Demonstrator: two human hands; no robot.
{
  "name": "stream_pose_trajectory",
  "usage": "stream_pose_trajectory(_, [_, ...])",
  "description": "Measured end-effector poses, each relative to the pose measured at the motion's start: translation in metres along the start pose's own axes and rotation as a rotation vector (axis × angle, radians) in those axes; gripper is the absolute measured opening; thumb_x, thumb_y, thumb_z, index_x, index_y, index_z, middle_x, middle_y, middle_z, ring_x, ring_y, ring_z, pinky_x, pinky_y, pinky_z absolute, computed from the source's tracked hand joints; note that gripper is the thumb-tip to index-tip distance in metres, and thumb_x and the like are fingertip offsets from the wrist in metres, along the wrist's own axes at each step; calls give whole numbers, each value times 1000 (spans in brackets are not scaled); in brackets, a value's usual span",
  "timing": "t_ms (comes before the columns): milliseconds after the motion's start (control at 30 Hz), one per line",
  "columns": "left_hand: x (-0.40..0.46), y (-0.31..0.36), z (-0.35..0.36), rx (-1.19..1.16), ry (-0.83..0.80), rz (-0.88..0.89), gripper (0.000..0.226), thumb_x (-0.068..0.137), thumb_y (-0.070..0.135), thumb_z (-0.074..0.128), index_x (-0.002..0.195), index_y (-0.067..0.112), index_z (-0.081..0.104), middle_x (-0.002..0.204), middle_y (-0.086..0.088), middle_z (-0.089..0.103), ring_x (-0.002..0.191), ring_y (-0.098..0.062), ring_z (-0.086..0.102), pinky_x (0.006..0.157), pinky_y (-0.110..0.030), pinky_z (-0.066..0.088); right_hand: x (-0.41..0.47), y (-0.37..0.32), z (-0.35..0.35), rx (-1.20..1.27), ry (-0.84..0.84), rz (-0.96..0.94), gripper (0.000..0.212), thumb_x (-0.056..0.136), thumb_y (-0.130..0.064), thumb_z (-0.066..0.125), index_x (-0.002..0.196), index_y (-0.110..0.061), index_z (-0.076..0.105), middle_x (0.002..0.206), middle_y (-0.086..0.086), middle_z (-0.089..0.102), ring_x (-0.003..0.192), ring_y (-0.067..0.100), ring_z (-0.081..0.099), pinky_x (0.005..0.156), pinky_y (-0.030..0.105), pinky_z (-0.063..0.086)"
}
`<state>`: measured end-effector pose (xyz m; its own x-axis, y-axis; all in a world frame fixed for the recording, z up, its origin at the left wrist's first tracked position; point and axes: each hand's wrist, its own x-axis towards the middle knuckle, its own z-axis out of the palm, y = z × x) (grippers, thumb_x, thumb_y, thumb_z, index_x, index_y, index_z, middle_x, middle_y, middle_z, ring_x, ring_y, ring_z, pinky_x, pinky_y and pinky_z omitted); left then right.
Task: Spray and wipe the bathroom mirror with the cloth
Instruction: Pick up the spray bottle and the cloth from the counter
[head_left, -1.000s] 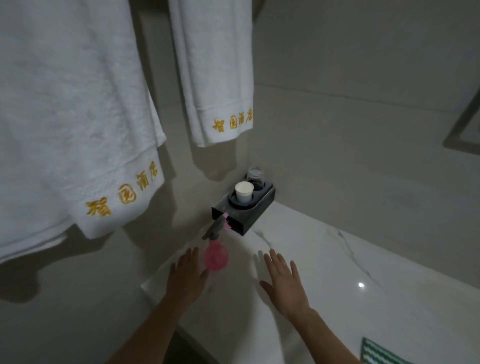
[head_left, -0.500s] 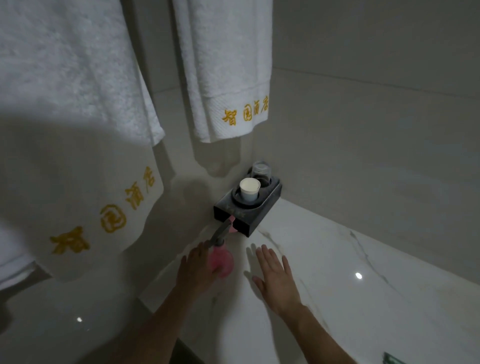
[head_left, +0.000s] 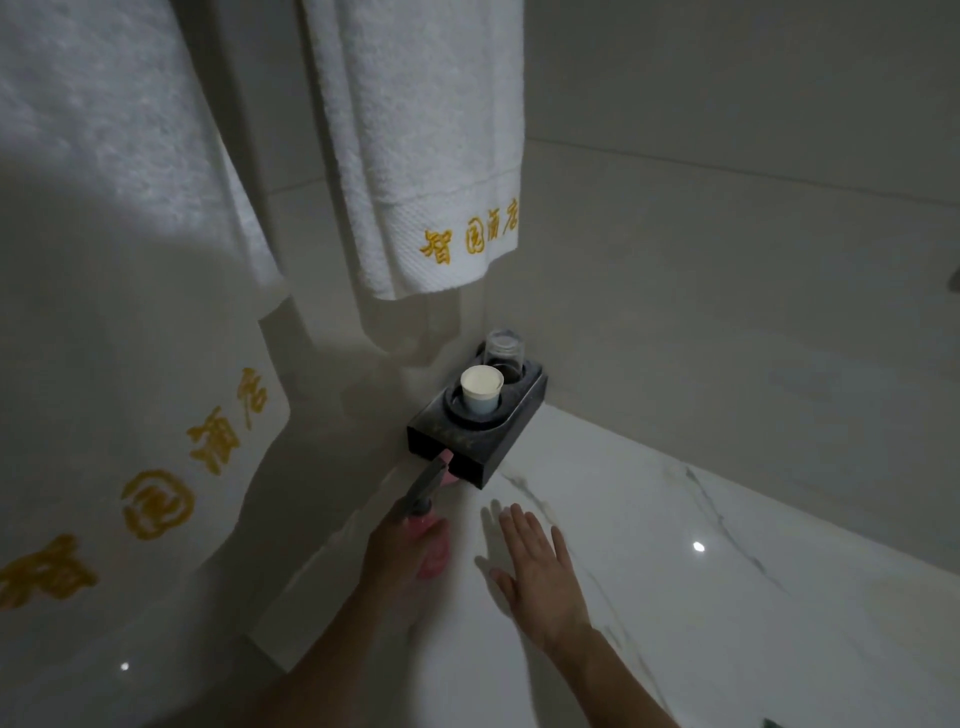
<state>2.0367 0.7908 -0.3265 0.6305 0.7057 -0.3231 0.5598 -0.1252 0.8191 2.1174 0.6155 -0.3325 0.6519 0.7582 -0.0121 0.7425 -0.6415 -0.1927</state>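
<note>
Here the left hand (head_left: 402, 551) grasps the pink spray bottle (head_left: 434, 545); the right hand (head_left: 540, 571), just beside, lies flat and released on the counter (head_left: 727, 597)

The left hand (head_left: 400, 545) is wrapped around a pink spray bottle (head_left: 434, 551) standing on the white marble table (head_left: 727, 597), its dark trigger head (head_left: 423, 486) just in front of a black cup holder (head_left: 480, 431). The holder carries a white paper cup (head_left: 481, 387) and an upturned glass (head_left: 503, 351). The right hand (head_left: 537, 571) lies flat, fingers (head_left: 519, 525) spread, beside the bottle. Two white towels (head_left: 421, 145) with gold embroidery hang above.
</note>
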Motion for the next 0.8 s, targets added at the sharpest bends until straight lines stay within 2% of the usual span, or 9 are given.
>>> stream_pose_trajectory(67, [0, 4, 3, -46, -5, -13, 12, 83, 26, 68, 76, 24, 58, 82, 1, 63, 78, -18, 59, 72, -23, 48, 1, 4, 4, 5, -57, 48, 63, 78, -42, 34, 135, -16, 38, 129, -2, 61, 113, 15, 62, 99, 33, 28])
stream_pose_trajectory(100, [0, 5, 4, -51, 11, -25, 15, 85, 25, 65, 74, 27, 57, 82, 0, 63, 79, -18, 59, 67, -17, 48, -1, 5, 2, 20, -76, 63, 62, 78, -43, 34, 134, -16, 39, 128, -2, 61, 112, 14, 62, 99, 33, 28])
stream_pose_trajectory(167, [1, 5, 9, -74, 87, -17, 17, 86, 22, 65, 71, 17, 57, 74, -7, 63, 77, -23, 61, 56, -14, 44, -3, 9, -3, -5, -12, 35, 60, 79, -43, 34, 132, -16, 42, 125, -2, 63, 111, 14, 63, 99, 34, 27])
stream_pose_trajectory(300, [-5, 5, 11, -107, 158, -2, 17, 81, 23, 70, 82, 8, 62, 84, -13, 64, 88, -27, 61, 67, -22, 34, -13, 13, -7, -29, 36, 30, 59, 81, -42, 34, 126, -13, 59, 123, 1, 64, 110, 17, 64, 98, 37, 28])
stream_pose_trajectory(433, [-14, 7, 8, -81, 98, -7, 35, 72, 37, 76, 91, 9, 68, 94, -13, 69, 91, -27, 64, 68, -25, 37, -22, 13, -15, -47, 2, 19, 58, 80, -42, 34, 122, -14, 63, 123, 2, 64, 109, 17, 64, 98, 35, 30])
stream_pose_trajectory(533, [-33, 12, 9, -143, 68, -33, 45, 63, 43, 75, 93, 9, 67, 96, -10, 69, 93, -25, 64, 72, -26, 42, -34, 11, -23, -43, 10, 38, 58, 80, -43, 33, 118, -16, 67, 121, 0, 66, 108, 14, 64, 94, 35, 47])
stream_pose_trajectory(600, [-47, 20, 15, -148, 44, -23, 40, 71, 38, 76, 100, 12, 68, 97, -4, 67, 93, -20, 62, 75, -24, 41, -45, 13, -29, -33, -15, 60, 58, 80, -44, 33, 118, -17, 67, 121, -1, 66, 108, 13, 64, 84, 36, 53])
stream_pose_trajectory(700, [-68, 34, 30, -81, 22, 44, 25, 71, 42, 75, 84, 22, 67, 86, -2, 68, 89, -20, 64, 73, -22, 40, -66, 22, -34, -57, -37, 78, 59, 80, -46, 32, 118, -17, 67, 122, 0, 65, 109, 13, 64, 85, 37, 52])
stream_pose_trajectory(800, [-95, 54, 52, -81, -29, 105, 26, 65, 46, 75, 75, 25, 63, 81, 3, 65, 85, -16, 64, 67, -22, 42, -91, 38, -44, -38, 29, 121, 58, 83, -45, 33, 120, -14, 65, 126, 3, 63, 112, 17, 62, 91, 38, 49])
